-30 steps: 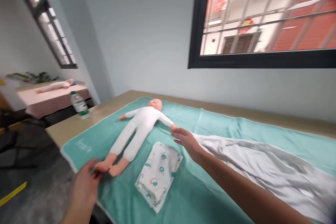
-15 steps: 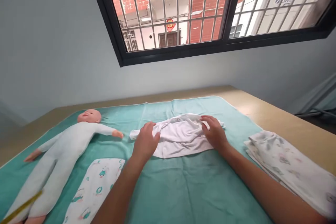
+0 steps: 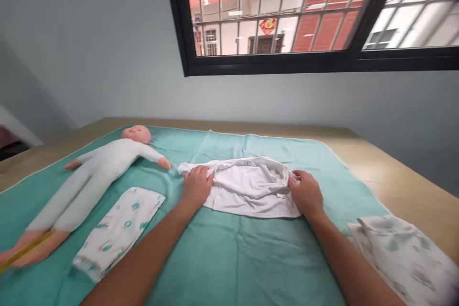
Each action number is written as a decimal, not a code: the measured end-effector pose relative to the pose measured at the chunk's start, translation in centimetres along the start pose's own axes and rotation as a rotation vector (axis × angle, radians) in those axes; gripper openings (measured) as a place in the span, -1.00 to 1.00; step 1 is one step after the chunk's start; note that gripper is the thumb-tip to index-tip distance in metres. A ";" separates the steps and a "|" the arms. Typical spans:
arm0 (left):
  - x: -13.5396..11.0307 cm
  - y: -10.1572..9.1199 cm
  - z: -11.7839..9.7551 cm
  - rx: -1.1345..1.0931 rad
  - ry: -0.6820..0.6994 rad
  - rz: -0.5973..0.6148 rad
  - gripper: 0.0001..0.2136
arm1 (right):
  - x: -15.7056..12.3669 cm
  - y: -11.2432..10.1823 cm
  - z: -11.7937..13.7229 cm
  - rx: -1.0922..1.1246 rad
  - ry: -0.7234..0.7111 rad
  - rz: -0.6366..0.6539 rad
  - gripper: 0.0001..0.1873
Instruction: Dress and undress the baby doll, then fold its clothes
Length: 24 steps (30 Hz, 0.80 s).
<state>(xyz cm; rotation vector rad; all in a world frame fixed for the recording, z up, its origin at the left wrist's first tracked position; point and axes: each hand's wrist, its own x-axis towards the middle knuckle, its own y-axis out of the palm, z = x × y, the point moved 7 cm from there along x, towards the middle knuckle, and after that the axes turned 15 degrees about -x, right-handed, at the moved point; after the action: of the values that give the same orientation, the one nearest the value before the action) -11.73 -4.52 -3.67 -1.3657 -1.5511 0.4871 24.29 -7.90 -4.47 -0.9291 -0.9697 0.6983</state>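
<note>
Wall: grey, beyond the doll.
Mat: green, under the doll.
Shirt: white, just right of the doll.
Left hand: grasping the shirt's side nearer the doll.
Right hand: shifted outward, now pinching the farther side; this seems to give two-handed control.

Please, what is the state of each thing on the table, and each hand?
Baby doll, lying on its back
White shirt, spread out, rumpled
Left patterned cloth, folded
Right patterned cloth, folded
Teal towel, spread, lightly creased
Left hand, gripping the shirt
Right hand, gripping the shirt
</note>
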 end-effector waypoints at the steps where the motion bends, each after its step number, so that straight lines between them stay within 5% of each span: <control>1: 0.0 0.3 -0.2 -0.022 0.014 0.021 -0.76 | 0.1 0.1 -0.1 0.012 0.006 0.009 -0.67; 6: 0.3 1.1 -0.4 -0.104 -0.028 0.082 -0.72 | -0.3 0.7 0.3 0.043 0.014 0.064 -0.61; 11: 0.4 0.8 -0.3 -0.144 -0.037 0.034 -0.74 | -3.7 -0.7 0.8 0.010 -0.108 -0.025 -0.48; 17: 1.0 -0.1 -5.7 -0.499 0.323 -0.099 -0.75 | -6.2 -2.4 -1.0 0.150 0.082 0.175 -0.30; 20: 2.8 2.4 -10.0 -0.604 0.294 -0.003 -0.74 | -5.9 -2.3 -1.1 0.180 0.114 0.349 -0.35; 24: 6.3 8.5 -14.1 -0.654 0.109 0.190 -0.64 | -5.2 -2.3 -1.1 0.076 0.062 0.409 -0.64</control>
<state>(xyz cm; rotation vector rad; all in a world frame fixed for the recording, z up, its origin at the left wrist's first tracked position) 5.28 -0.45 -1.69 -2.0101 -1.5600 -0.0015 23.36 -13.65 -4.63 -1.0878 -0.6976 1.0369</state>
